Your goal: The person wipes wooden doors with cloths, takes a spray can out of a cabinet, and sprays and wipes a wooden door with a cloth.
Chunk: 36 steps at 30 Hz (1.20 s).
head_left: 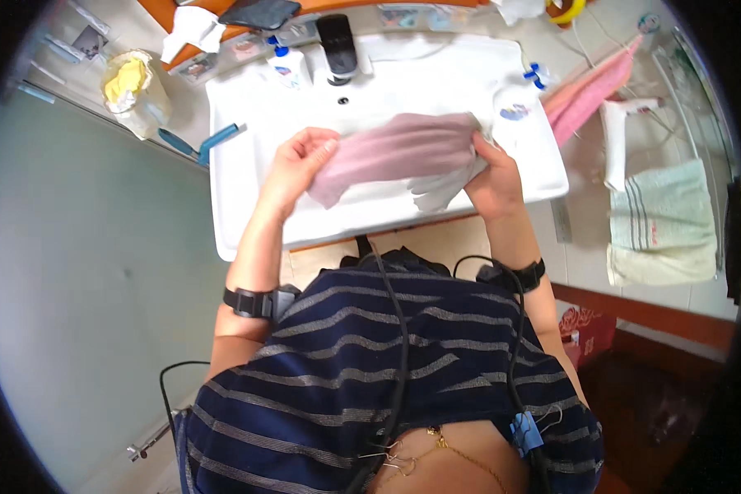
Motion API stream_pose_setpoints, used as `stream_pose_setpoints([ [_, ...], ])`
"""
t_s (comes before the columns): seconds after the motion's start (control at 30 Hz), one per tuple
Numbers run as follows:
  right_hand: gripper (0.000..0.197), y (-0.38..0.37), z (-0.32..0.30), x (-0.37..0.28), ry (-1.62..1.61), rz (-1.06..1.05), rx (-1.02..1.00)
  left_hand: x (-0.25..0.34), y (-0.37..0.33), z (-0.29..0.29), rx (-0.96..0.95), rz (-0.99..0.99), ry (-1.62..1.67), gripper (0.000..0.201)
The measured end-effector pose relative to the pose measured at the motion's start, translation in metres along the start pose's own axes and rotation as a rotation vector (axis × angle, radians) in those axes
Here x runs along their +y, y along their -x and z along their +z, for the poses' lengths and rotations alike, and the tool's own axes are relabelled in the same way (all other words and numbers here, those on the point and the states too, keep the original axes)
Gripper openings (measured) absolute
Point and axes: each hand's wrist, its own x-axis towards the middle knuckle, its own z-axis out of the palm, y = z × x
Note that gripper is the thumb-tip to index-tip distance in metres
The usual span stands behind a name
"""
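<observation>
The left hand [296,171] pinches one end of a pink cloth [403,148]; the right hand [500,183] grips the other. It spans the white sink [247,177] between the left and right rims—white basin shows between it and the dark tap [337,45]. A pale layer [443,188] underneath is probably fabric—partly hidden.

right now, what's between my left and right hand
In the head view, a pink cloth spans from the left hand to the right hand above the white washbasin, white fabric hanging near its right end.
</observation>
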Motion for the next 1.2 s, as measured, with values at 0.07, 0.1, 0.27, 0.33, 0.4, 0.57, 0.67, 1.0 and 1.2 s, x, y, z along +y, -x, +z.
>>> stream_pose_setpoints([
  [0.07, 0.034, -0.017, 0.003, 0.002, -0.045, -0.023, 0.006, -0.004, -0.007, 0.006, -0.08, -0.063, 0.076, 0.019],
  [0.1, 0.034, -0.024, 0.007, 0.0, -0.121, 0.015, -0.037, -0.002, -0.007, 0.011, -0.111, -0.045, -0.024, 0.02],
  [0.27, 0.033, -0.052, -0.037, -0.01, -0.316, 0.12, -0.159, -0.024, -0.027, -0.007, -0.064, 0.042, -0.079, 0.02],
  [0.33, 0.033, -0.056, -0.044, -0.013, -0.288, 0.092, -0.108, -0.014, -0.034, -0.028, 0.031, 0.071, -0.096, 0.02],
  [0.4, 0.033, -0.052, -0.043, -0.019, -0.26, 0.097, -0.075, 0.011, -0.043, -0.043, 0.298, 0.069, 0.075, 0.021],
  [0.57, 0.032, -0.034, -0.065, -0.025, -0.256, 0.038, 0.029, 0.057, -0.108, -0.057, 0.398, 0.048, 0.487, 0.031],
  [0.67, 0.03, -0.02, -0.086, -0.032, -0.226, -0.022, 0.145, 0.056, -0.15, -0.067, 0.336, 0.056, 0.719, 0.028],
  [1.0, 0.028, 0.118, -0.119, -0.062, -0.261, -0.405, 0.403, 0.041, -0.167, -0.084, 0.389, 0.248, 0.463, 0.028],
  [1.2, 0.019, 0.237, -0.131, -0.036, -0.302, -0.542, 0.736, 0.025, -0.081, -0.014, -0.039, 0.259, 0.24, 0.039],
])
